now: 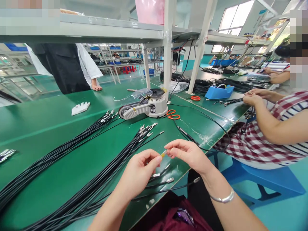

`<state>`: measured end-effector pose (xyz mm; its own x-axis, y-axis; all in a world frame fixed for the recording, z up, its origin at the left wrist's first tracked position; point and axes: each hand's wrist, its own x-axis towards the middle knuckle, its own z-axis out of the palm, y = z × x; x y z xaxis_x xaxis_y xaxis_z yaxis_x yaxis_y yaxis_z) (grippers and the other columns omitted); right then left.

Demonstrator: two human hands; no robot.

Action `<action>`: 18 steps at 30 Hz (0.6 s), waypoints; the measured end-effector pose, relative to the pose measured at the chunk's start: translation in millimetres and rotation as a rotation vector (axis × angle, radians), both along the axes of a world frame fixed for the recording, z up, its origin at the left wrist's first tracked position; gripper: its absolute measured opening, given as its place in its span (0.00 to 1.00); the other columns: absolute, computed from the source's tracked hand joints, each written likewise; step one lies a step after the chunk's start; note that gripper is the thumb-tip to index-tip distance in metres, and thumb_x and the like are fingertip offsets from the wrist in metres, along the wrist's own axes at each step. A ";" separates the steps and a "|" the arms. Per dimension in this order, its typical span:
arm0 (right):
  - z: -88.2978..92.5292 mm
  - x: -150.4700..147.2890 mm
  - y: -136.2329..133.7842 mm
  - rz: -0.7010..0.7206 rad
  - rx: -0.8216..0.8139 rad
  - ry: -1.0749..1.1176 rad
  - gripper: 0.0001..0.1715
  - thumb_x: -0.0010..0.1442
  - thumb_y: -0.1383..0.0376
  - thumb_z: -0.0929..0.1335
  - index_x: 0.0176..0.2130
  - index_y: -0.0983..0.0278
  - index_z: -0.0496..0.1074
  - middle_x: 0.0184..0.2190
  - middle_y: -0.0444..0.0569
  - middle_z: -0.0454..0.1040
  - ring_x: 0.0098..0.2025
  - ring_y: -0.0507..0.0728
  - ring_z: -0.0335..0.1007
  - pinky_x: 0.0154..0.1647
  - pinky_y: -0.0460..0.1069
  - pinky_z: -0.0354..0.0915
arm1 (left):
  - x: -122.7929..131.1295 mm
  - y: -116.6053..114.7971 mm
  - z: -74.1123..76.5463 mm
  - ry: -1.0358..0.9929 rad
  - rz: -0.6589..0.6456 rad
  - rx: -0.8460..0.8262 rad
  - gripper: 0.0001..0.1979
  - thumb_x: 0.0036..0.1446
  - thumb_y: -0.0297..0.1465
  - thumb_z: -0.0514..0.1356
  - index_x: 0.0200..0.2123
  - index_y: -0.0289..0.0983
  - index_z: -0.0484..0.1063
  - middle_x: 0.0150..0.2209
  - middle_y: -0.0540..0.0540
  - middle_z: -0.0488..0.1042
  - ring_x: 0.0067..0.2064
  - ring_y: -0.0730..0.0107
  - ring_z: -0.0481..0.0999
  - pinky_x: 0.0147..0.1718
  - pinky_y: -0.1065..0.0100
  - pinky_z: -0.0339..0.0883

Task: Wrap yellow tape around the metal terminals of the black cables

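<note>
Above the near table edge, my left hand (141,168) and my right hand (189,154) meet at the fingertips. Between them shows a small cable end with yellow tape (164,154) on it. My left thumb and forefinger pinch its yellow part, and my right fingertips close on its pale tip; most of it is hidden. Under my hands lie loose black cables with metal connectors (170,180). A bundle of black cables (113,160) runs along the left of my left hand, its metal ends pointing away from me.
A round tape dispenser (156,106) stands beyond my hands, beside orange-handled scissors (173,115) and a dark cutter knife (187,135). Another cable bundle (60,154) and a white glove (81,108) lie left. A co-worker's hands (255,96) hold cables near a blue tape holder (219,92).
</note>
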<state>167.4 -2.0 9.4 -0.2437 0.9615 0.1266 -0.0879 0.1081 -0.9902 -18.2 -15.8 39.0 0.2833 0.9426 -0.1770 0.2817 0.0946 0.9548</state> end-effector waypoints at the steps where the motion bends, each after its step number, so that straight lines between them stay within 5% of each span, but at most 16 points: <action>1: 0.9 1.7 -1.3 0.000 -0.018 -0.017 0.12 0.53 0.59 0.72 0.36 0.63 0.77 0.29 0.46 0.77 0.31 0.53 0.71 0.36 0.49 0.68 | 2.0 -1.2 -0.1 0.042 0.005 0.040 0.13 0.52 0.40 0.60 0.25 0.36 0.70 0.16 0.56 0.62 0.17 0.81 0.56 0.15 0.77 0.49; 9: 0.1 0.4 -7.8 -0.069 -0.109 -0.034 0.12 0.50 0.59 0.72 0.31 0.66 0.75 0.24 0.45 0.76 0.27 0.51 0.70 0.32 0.48 0.66 | -3.3 0.3 6.3 0.167 -0.131 0.009 0.13 0.50 0.39 0.61 0.34 0.36 0.75 0.26 0.50 0.72 0.25 0.72 0.71 0.25 0.72 0.67; 18: -6.9 8.5 -11.6 -0.059 -0.070 -0.244 0.12 0.52 0.58 0.71 0.28 0.65 0.75 0.24 0.44 0.74 0.27 0.52 0.67 0.30 0.48 0.62 | 2.6 -14.3 -0.2 0.359 -0.035 0.120 0.10 0.52 0.35 0.57 0.28 0.38 0.77 0.22 0.51 0.73 0.25 0.72 0.70 0.24 0.74 0.60</action>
